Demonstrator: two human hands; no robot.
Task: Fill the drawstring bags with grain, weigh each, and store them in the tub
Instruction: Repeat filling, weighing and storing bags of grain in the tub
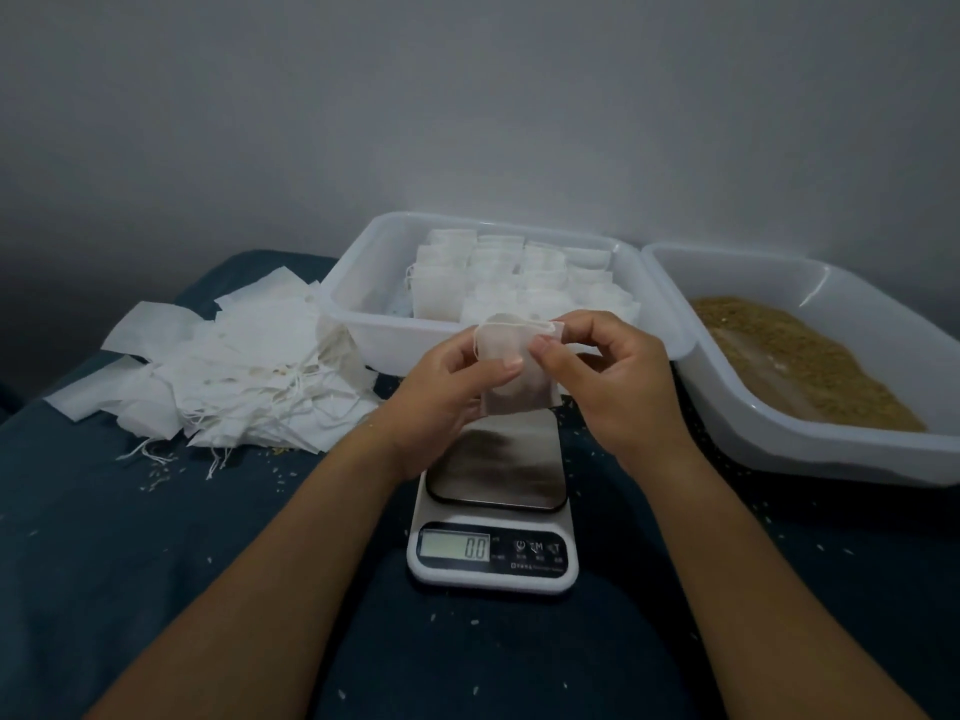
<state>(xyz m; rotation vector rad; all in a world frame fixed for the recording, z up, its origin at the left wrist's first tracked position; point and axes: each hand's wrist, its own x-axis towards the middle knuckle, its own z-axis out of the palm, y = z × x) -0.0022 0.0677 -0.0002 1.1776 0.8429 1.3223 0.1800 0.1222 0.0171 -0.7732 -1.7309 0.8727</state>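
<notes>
Both hands hold one small white drawstring bag (511, 379) above the digital scale (493, 511). My left hand (447, 392) pinches the bag's left side with thumb on its front. My right hand (613, 376) pinches its top right corner. The bag's lower part looks darker, as if filled. The scale's steel plate is bare and the display (454, 546) reads 0.0. Behind the hands stands a white tub (358, 304) holding several filled bags in rows. A second white tub (831, 444) at the right holds brown grain (789, 356).
A loose heap of flat white bags (223, 371) with trailing strings lies on the left of the dark blue cloth (130, 537). Stray grains dot the cloth. A plain grey wall stands right behind the tubs.
</notes>
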